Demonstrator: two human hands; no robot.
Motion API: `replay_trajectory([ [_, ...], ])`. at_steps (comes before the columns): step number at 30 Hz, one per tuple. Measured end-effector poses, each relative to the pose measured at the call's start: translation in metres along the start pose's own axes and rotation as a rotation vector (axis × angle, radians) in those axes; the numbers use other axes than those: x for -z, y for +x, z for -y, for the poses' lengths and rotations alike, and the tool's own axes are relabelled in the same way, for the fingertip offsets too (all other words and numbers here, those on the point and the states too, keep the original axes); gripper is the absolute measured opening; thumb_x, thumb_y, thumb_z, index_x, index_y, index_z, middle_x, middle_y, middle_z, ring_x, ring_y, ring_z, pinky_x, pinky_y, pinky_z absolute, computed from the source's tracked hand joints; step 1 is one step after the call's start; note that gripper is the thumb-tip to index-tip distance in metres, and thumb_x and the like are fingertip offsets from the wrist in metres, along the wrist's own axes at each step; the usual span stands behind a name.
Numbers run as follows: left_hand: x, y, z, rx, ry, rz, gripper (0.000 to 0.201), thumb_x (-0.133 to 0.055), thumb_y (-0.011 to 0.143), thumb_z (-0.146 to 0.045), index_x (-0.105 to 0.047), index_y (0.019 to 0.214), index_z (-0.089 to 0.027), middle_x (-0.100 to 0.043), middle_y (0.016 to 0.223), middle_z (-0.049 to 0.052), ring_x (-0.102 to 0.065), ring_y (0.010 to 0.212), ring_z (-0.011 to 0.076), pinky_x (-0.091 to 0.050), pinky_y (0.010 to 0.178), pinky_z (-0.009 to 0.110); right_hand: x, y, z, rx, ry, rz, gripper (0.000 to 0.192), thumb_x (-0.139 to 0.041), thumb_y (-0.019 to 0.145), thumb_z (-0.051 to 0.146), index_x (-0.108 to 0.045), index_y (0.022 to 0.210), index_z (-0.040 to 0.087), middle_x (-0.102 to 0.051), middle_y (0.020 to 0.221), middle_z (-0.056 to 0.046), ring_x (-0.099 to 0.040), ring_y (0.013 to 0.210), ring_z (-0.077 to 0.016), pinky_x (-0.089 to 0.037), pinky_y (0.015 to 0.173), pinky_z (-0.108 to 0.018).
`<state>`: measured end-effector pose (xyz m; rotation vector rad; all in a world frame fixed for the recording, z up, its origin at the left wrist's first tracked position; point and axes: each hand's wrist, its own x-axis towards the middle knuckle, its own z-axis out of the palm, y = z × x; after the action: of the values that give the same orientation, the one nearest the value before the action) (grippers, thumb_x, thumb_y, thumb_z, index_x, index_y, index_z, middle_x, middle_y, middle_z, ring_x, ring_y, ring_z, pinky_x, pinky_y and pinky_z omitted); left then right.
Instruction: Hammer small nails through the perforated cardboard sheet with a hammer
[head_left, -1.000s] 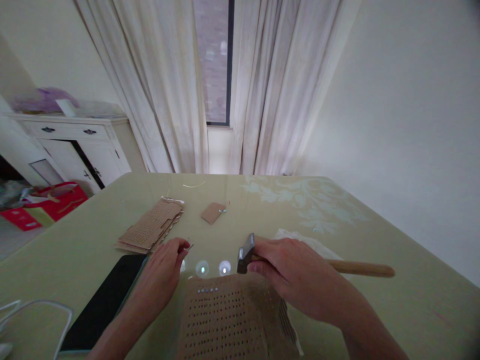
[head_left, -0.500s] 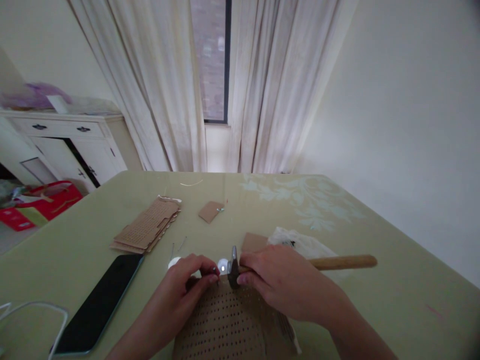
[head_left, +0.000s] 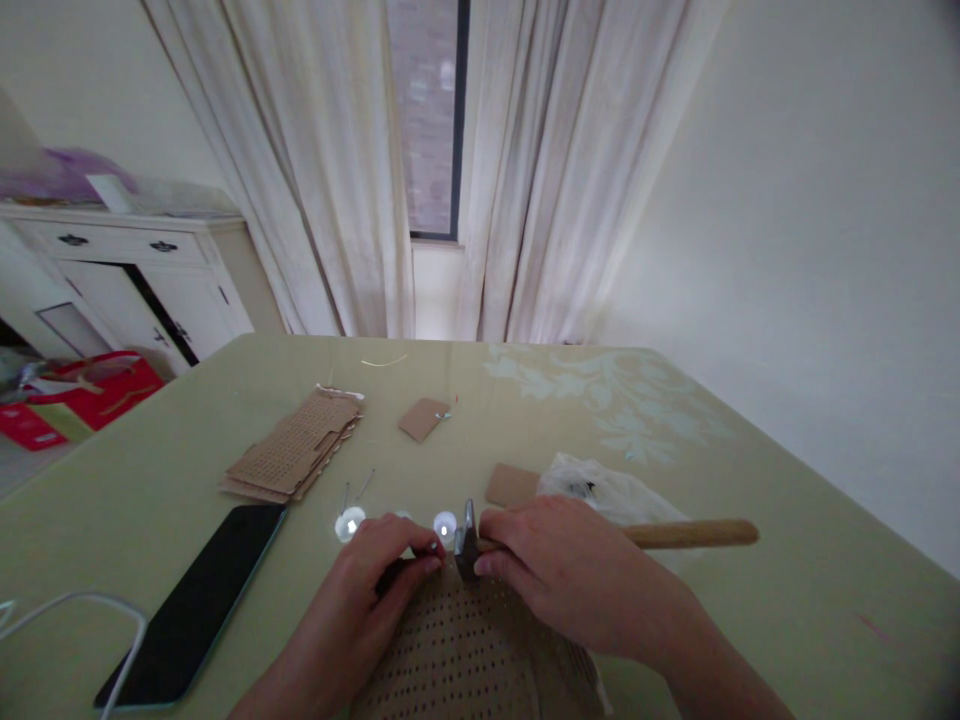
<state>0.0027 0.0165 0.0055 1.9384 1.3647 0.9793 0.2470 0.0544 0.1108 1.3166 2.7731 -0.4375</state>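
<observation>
The right hand (head_left: 551,565) is gripping a hammer (head_left: 466,543) by its neck; the left hand (head_left: 375,565), at nine o'clock, is pinching something tiny on the perforated cardboard (head_left: 465,650). No writing is legible.

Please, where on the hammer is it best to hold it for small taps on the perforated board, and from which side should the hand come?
Probably as the right hand does: on the wooden handle close behind the metal head of the hammer, coming from above. The handle lies nearly level, pointing right, so this short hold likely gives control over the perforated board.
</observation>
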Motion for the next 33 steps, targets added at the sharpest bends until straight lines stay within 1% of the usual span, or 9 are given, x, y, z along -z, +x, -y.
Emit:
replay_trajectory([
  [5, -0.001, -0.001, 0.000, -0.023, -0.026, -0.007, 0.013, -0.063, 0.105, -0.026, -0.075, 0.101, -0.030, -0.077, 0.096, -0.001, -0.070, 0.090, 0.0202, -0.052, 0.083, 0.031, 0.003, 0.001, 0.001, -0.014, 0.034, 0.011, 0.018, -0.062, 0.108, 0.036, -0.077, 0.107, 0.026, -0.084, 0.094, -0.005, -0.079, 0.088, -0.0291, -0.046, 0.072, -0.035],
  [15, 0.000, -0.002, 0.001, -0.069, -0.004, -0.033, 0.012, -0.065, 0.105, -0.024, -0.075, 0.100, -0.029, -0.076, 0.093, -0.002, -0.069, 0.087, 0.0192, -0.051, 0.080, 0.029, 0.001, 0.001, 0.000, -0.002, 0.050, 0.000, 0.019, -0.062, 0.109, 0.037, -0.077, 0.107, 0.026, -0.084, 0.095, -0.005, -0.079, 0.089, -0.0279, -0.045, 0.072, -0.034],
  [18, 0.000, -0.001, -0.001, -0.116, -0.001, -0.031, 0.013, -0.064, 0.106, -0.024, -0.074, 0.100, -0.029, -0.075, 0.092, -0.002, -0.069, 0.086, 0.0192, -0.050, 0.080, 0.029, 0.002, 0.001, 0.001, -0.009, 0.025, -0.008, 0.020, -0.062, 0.109, 0.038, -0.077, 0.104, 0.025, -0.083, 0.091, -0.005, -0.079, 0.084, -0.0280, -0.043, 0.069, -0.034],
  [21, 0.000, -0.001, -0.003, -0.160, 0.003, -0.039, 0.013, -0.064, 0.106, -0.022, -0.073, 0.098, -0.028, -0.075, 0.089, -0.002, -0.068, 0.085, 0.0190, -0.050, 0.079, 0.029, 0.007, 0.000, 0.004, -0.034, 0.064, -0.092, 0.022, -0.061, 0.110, 0.038, -0.076, 0.101, 0.024, -0.082, 0.088, -0.005, -0.077, 0.081, -0.0266, -0.044, 0.070, -0.034],
  [24, 0.000, -0.001, -0.003, -0.194, 0.009, -0.051, 0.014, -0.065, 0.105, -0.019, -0.072, 0.098, -0.028, -0.074, 0.088, -0.002, -0.067, 0.085, 0.0189, -0.049, 0.079, 0.028, 0.012, -0.003, 0.008, 0.008, 0.260, -0.273, 0.019, -0.058, 0.112, 0.032, -0.076, 0.110, 0.026, -0.083, 0.101, -0.002, -0.076, 0.095, -0.0227, -0.047, 0.082, -0.032],
  [26, 0.000, -0.001, -0.004, -0.215, 0.020, -0.050, 0.015, -0.065, 0.105, -0.018, -0.072, 0.097, -0.028, -0.074, 0.087, -0.002, -0.066, 0.085, 0.0188, -0.048, 0.079, 0.028, 0.014, -0.005, 0.012, 0.053, 0.343, -0.323, 0.017, -0.059, 0.111, 0.029, -0.076, 0.113, 0.028, -0.082, 0.107, 0.000, -0.075, 0.099, -0.0210, -0.046, 0.087, -0.031],
  [30, 0.002, 0.000, -0.007, -0.231, 0.040, -0.006, 0.017, -0.063, 0.106, -0.017, -0.072, 0.099, -0.028, -0.075, 0.090, -0.002, -0.065, 0.087, 0.0193, -0.048, 0.081, 0.030, 0.013, -0.007, 0.017, 0.018, 0.252, -0.175, 0.014, -0.063, 0.108, 0.028, -0.073, 0.099, 0.025, -0.081, 0.093, 0.000, -0.073, 0.083, -0.0226, -0.042, 0.075, -0.033],
  [31, 0.003, 0.000, -0.007, -0.230, 0.041, -0.001, 0.016, -0.063, 0.106, -0.017, -0.072, 0.099, -0.028, -0.075, 0.090, -0.002, -0.065, 0.087, 0.0195, -0.048, 0.082, 0.030, 0.013, -0.008, 0.018, 0.011, 0.233, -0.164, 0.015, -0.062, 0.108, 0.028, -0.072, 0.098, 0.024, -0.080, 0.092, 0.000, -0.073, 0.082, -0.0228, -0.041, 0.073, -0.033],
  [33, 0.003, 0.000, -0.007, -0.228, 0.041, -0.010, 0.016, -0.064, 0.106, -0.018, -0.072, 0.097, -0.028, -0.074, 0.088, -0.002, -0.064, 0.087, 0.0195, -0.047, 0.081, 0.030, 0.012, -0.008, 0.018, 0.019, 0.235, -0.209, 0.014, -0.060, 0.109, 0.028, -0.071, 0.101, 0.025, -0.080, 0.096, -0.001, -0.073, 0.086, -0.0228, -0.041, 0.076, -0.033],
])
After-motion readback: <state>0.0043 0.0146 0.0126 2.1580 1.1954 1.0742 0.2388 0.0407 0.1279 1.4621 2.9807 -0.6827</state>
